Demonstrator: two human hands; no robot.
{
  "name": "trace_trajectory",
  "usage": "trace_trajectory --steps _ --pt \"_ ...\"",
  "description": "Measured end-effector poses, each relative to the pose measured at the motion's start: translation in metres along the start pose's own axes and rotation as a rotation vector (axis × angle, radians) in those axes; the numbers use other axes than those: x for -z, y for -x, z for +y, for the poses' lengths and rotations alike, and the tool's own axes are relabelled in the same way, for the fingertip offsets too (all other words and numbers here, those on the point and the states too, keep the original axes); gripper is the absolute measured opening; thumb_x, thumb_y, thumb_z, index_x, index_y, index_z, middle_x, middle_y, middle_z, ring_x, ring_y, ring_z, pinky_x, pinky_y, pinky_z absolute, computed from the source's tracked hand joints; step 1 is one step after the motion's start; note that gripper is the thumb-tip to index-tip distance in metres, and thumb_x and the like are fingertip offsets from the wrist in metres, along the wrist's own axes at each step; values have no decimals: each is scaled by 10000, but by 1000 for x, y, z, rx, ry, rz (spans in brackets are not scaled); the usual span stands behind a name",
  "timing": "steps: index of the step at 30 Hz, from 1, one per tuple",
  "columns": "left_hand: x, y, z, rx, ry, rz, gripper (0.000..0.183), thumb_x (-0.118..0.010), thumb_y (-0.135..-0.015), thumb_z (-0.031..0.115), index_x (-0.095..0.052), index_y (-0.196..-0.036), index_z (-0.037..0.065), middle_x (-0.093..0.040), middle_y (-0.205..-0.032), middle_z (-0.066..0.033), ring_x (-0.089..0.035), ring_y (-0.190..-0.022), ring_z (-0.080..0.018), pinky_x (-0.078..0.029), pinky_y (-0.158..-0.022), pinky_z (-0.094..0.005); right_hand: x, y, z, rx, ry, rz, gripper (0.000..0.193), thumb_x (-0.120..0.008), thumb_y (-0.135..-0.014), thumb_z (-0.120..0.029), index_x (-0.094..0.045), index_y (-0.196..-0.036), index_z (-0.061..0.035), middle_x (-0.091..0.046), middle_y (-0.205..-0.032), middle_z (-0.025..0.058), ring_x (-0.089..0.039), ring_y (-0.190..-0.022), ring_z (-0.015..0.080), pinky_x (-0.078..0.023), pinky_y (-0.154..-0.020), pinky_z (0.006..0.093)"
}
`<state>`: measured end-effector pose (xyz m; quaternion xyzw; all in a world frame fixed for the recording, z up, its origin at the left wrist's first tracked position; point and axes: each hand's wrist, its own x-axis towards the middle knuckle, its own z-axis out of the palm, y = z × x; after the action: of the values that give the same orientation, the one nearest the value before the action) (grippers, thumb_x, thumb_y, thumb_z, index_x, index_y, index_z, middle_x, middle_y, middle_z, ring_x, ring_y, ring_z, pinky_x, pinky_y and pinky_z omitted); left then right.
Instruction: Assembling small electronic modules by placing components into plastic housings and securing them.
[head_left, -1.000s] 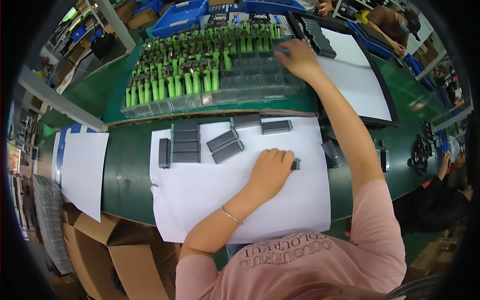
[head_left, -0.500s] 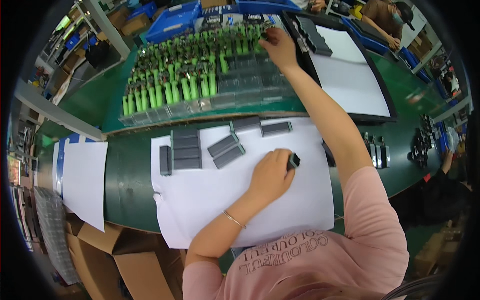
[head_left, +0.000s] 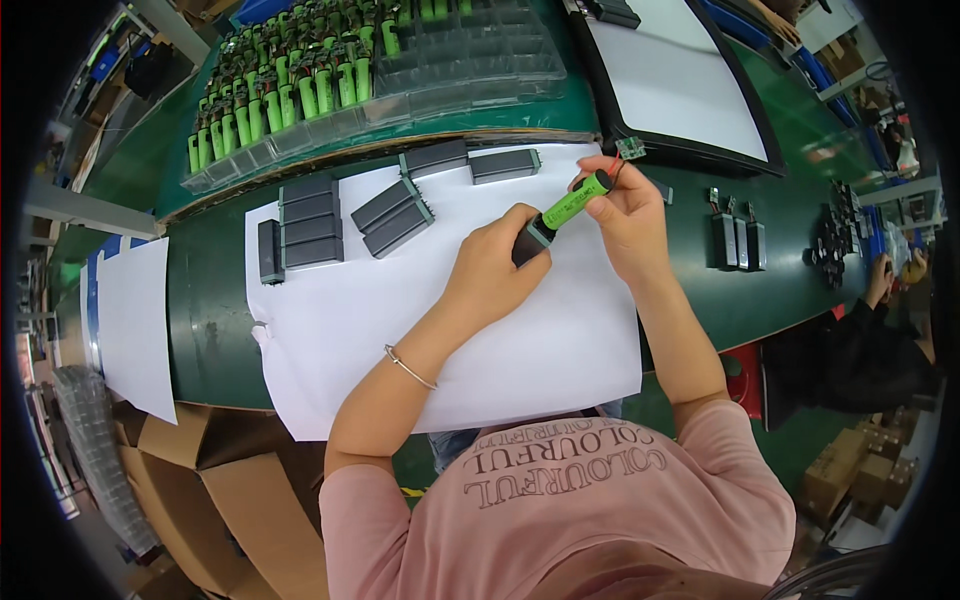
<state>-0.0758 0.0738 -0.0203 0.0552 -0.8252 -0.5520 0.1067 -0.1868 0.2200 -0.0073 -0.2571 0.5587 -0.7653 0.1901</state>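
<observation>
My left hand (head_left: 492, 265) is wrapped round a dark grey casing (head_left: 533, 241) above the white paper (head_left: 420, 340). In my right hand (head_left: 632, 215) is a green cylindrical battery cell (head_left: 570, 206) with a black end, pinched between thumb and fingers. Its lower end meets the mouth of the casing; how deep it sits inside cannot be made out. From the cell's upper end, red wires run to a small green circuit board (head_left: 630, 149) beyond my right fingers. Several similar grey casings (head_left: 312, 222) lie on the paper to the left and far side.
A clear compartment tray (head_left: 470, 95) full of upright green cells stands at the back. At the back right lies a black-framed tray (head_left: 690, 90) with a white sheet. Small silver-black parts (head_left: 740, 243) stand to the right. Open cardboard boxes (head_left: 265, 510) are at lower left.
My right hand has come back from the compartment tray with a green cell and brought it to the casing in my left hand. The whole view has shifted, too.
</observation>
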Motion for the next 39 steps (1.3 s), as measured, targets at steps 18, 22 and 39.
trace_trajectory --steps 18,22,39 --pt "3 5 -4 162 592 -329 257 -595 -806 167 -546 -973 -22 -565 -805 -43 -519 -728 -114 -410 -655 -252 4 -1 12 -64 45 -507 349 -809 -658 -156 -639 -933 -23 -568 -1108 94 -495 -1135 225 -395 -964 378" --pt "1 3 4 272 893 -333 238 -512 -888 220 -556 -909 -13 -549 -804 -20 -497 -750 -106 -389 -700 -229 -3 4 8 -306 -44 -438 378 -826 -633 -117 -642 -949 -22 -574 -1110 92 -503 -1126 232 -392 -969 383" --pt "-5 3 11 234 547 27 504 -321 -969 482 -508 -1081 27 -532 -1077 -48 -485 -951 -134 -393 -834 -274 -38 45 -20 331 1009 -258 294 -766 -707 -82 -542 -892 -41 -579 -888 108 -576 -792 263 -473 -689 307"
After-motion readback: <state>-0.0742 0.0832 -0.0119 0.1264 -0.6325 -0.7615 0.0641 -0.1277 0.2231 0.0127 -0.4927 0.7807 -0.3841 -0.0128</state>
